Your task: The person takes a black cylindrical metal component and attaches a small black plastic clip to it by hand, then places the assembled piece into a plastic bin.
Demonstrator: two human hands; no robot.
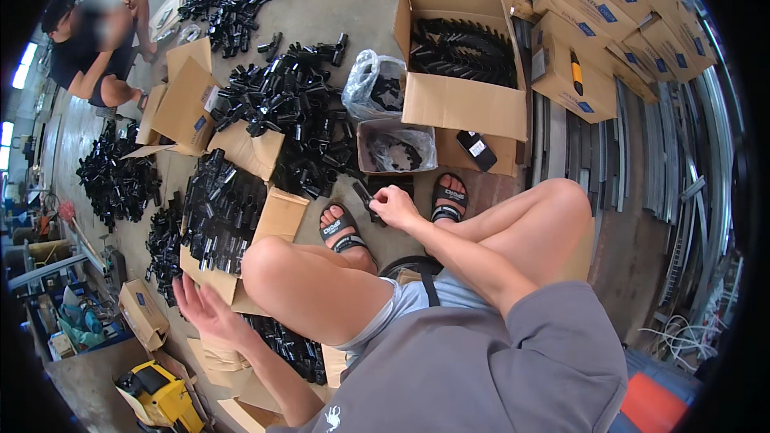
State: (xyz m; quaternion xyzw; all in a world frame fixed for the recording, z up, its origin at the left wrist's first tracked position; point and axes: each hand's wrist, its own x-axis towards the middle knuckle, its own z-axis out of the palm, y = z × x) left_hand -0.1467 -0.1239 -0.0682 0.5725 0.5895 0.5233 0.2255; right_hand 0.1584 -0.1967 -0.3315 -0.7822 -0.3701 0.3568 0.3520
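Observation:
In my right hand point(395, 207), between my knees, is a small glossy black tubular piece point(362, 192), gripped near one end. My left hand point(207, 310) is off to the left past my knee, fingers spread, holding nothing. Nearest to it is an opened carton packed with black tubular pieces point(220, 220). A large heap of similar black pieces point(309, 112) lies on the floor ahead. Just beyond my right hand stands a small carton point(397, 130) lined with clear plastic, with black parts inside. Behind that, a bigger open carton point(465, 100) holds black pieces laid in curved rows.
Stacked closed cartons point(577, 64) rise at the far right, a yellow-black cutter point(577, 72) on one. Long metal profiles point(642, 160) lie along the right. Another person point(96, 56) sits at the far left beside more heaps. A yellow-black machine point(164, 393) stands lower left.

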